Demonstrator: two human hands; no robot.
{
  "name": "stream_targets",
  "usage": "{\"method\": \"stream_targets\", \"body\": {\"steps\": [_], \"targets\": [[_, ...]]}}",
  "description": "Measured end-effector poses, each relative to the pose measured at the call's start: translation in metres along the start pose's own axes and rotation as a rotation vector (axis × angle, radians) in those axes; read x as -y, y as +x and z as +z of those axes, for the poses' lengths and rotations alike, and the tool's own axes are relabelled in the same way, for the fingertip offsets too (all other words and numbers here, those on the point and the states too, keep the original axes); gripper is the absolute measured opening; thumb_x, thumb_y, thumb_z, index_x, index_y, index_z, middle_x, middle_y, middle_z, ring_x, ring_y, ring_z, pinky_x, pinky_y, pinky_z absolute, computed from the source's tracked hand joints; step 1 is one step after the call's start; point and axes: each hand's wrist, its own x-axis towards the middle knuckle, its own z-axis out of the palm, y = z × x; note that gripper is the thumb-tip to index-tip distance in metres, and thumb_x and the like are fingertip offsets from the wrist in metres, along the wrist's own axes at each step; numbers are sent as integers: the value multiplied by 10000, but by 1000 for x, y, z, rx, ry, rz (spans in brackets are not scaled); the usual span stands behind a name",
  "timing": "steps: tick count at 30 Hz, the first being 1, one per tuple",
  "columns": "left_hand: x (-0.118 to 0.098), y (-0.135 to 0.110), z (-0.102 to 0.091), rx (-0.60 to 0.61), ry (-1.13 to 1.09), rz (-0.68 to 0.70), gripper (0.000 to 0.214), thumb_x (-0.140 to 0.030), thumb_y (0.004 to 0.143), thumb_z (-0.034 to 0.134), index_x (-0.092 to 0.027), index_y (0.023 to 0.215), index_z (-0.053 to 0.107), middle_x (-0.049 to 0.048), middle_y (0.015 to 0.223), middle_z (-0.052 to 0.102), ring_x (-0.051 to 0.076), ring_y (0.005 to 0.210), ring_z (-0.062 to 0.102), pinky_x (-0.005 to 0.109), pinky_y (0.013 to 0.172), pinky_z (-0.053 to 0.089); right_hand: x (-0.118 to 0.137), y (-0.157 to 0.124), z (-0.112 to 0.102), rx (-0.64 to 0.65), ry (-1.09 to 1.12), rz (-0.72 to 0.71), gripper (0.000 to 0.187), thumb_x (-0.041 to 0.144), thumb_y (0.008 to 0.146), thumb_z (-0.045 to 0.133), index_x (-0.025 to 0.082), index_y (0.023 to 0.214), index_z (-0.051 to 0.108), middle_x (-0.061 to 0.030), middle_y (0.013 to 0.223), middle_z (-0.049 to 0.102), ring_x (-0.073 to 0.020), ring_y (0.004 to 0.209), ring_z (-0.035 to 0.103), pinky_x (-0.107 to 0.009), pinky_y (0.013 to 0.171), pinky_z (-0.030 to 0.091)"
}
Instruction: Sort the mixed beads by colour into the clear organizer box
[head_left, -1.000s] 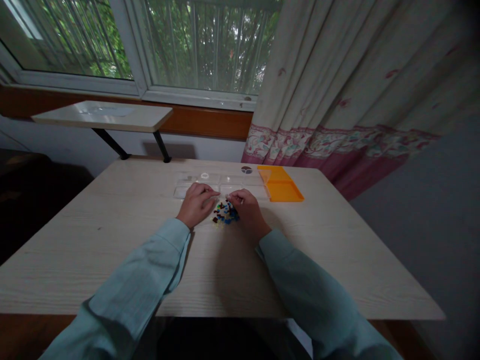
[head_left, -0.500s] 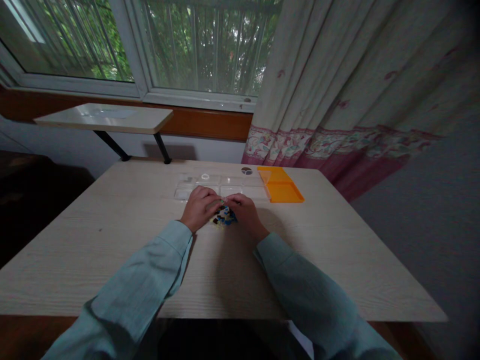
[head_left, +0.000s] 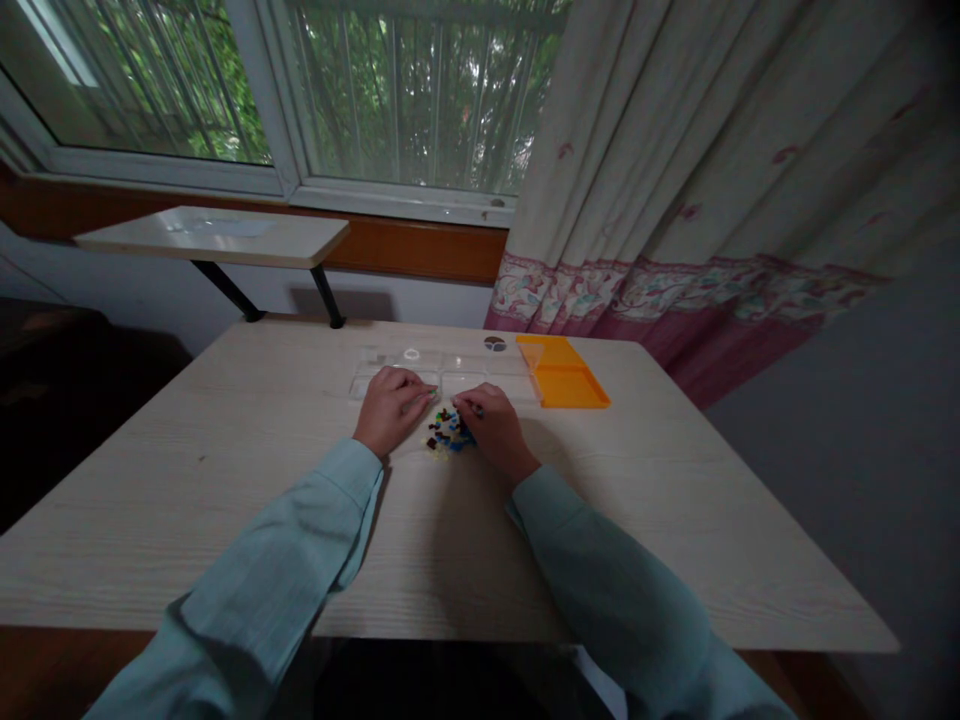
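Observation:
Small building-block pieces (head_left: 448, 432) in blue, black, yellow and green lie in a loose pile on the table. My left hand (head_left: 394, 408) is at the pile's left edge, thumb and fingertips pinched together; a tiny greenish bit shows at the tips, too small to name. On the other side, my right hand (head_left: 489, 420) is closed in a pinch over the right part of the pile, and what it holds is hidden. Just beyond both hands lies a clear plastic compartment box (head_left: 463, 362), partly covered by my left hand.
An orange plastic case (head_left: 562, 372) lies against the clear box's right end. A small round dark disc (head_left: 494, 343) is behind the box. At the back left a raised shelf (head_left: 214, 237) stands on black legs, and a curtain (head_left: 600, 200) hangs behind the table.
My hands have moved apart; their fingertips were together above the pile, and now a gap shows between them. More of the pile is visible.

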Motion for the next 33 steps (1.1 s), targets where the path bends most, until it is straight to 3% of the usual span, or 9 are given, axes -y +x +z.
{"method": "stream_targets", "body": {"steps": [5, 11, 21, 33], "targets": [[19, -1, -2, -38, 71, -102, 222, -359, 889, 573, -264, 1005, 737, 69, 968, 624, 228, 968, 517, 417, 876, 421, -24, 0, -9, -25, -189, -5, 203, 238, 901, 529, 181, 859, 719, -64, 872, 663, -180, 886, 544, -292, 848, 377], [29, -4, 0, -55, 152, -185, 231, -353, 888, 564, -253, 1002, 739, 72, 988, 614, 241, 977, 500, 430, 884, 415, -38, 2, -24, -16, -220, 28, 199, 255, 881, 561, 177, 803, 727, -56, 826, 650, -178, 845, 535, -296, 817, 365], [32, -5, 2, -8, 189, -195, 245, -338, 896, 527, -255, 979, 741, 82, 998, 601, 256, 980, 490, 446, 887, 405, -16, 0, -24, 197, -367, -70, 143, 270, 871, 598, 231, 903, 732, -49, 905, 644, -188, 926, 491, -296, 783, 301], [27, -3, -1, -8, 176, -210, 246, -331, 896, 528, -235, 972, 742, 86, 1003, 609, 262, 984, 491, 451, 897, 395, -14, -1, -27, 207, -462, -28, 166, 274, 890, 573, 206, 895, 724, -72, 939, 641, -203, 953, 483, -313, 773, 272]]}}
